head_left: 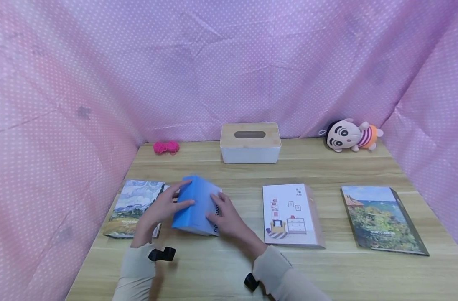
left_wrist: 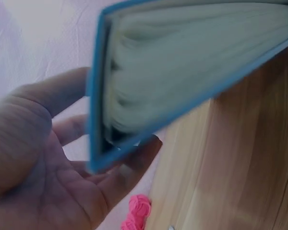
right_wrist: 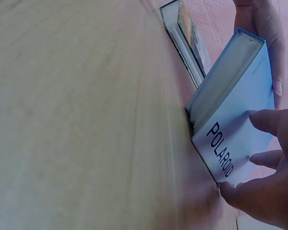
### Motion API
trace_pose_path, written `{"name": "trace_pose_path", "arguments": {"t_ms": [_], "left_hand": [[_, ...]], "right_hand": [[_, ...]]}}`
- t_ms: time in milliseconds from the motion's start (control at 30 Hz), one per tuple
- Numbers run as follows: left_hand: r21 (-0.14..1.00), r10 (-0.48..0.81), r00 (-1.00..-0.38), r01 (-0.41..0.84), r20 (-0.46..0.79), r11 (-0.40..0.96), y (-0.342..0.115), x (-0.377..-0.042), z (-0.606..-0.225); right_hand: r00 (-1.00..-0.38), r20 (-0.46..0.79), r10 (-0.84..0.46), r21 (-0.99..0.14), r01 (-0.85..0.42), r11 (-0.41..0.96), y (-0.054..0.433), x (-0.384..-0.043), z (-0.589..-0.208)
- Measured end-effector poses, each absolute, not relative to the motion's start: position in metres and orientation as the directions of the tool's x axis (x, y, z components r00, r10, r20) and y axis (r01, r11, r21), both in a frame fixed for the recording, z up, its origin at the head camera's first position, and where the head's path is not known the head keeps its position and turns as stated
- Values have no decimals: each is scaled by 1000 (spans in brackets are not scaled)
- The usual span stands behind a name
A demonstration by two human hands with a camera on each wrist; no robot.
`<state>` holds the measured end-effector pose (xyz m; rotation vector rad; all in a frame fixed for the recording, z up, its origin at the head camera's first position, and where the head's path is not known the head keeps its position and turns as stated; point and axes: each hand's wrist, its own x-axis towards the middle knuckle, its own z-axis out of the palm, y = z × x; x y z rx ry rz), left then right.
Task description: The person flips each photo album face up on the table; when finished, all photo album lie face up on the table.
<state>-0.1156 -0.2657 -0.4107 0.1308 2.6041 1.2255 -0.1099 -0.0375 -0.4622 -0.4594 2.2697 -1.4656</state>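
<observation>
A blue photo album (head_left: pixel 203 200) with POLAROID on its cover stands tilted on the table, its spine raised toward the left. My left hand (head_left: pixel 159 209) grips it by the spine; in the left wrist view the fingers reach around the spine to the far cover. Clear page edges of the album (left_wrist: pixel 197 62) show between its covers there. My right hand (head_left: pixel 229 215) holds the front cover, fingertips spread on it and the thumb at its lower edge in the right wrist view. Behind the left hand lies a landscape-painting album (head_left: pixel 135 205), partly covered by that hand.
Right of the hands lie a white album (head_left: pixel 285 213) with a room drawing and another painted album (head_left: pixel 379 217). Along the back are pink yarn (head_left: pixel 166 147), a tissue box (head_left: pixel 250 154) and a plush doll (head_left: pixel 351 136). A pink dotted curtain (head_left: pixel 229 62) surrounds the table.
</observation>
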Motion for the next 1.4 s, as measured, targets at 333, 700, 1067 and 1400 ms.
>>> {"name": "trace_pose_path", "arguments": {"t_ms": [333, 700, 1067, 1400], "left_hand": [[705, 124, -957, -102, -262, 702, -276, -113, -410], [748, 112, -938, -185, -328, 637, -288, -111, -427], [747, 96, -942, -190, -321, 637, -294, -110, -436], [770, 90, -946, -195, -311, 608, -297, -109, -442]], "right_hand": [[-877, -181, -446, -874, -65, 482, -46, -109, -467], [-890, -184, -418, -831, -86, 549, -52, -107, -467], [-880, -182, -439, -813, -117, 571, -55, -106, -470], [-880, -139, -455, -814, -160, 558, -55, -106, -471]]}}
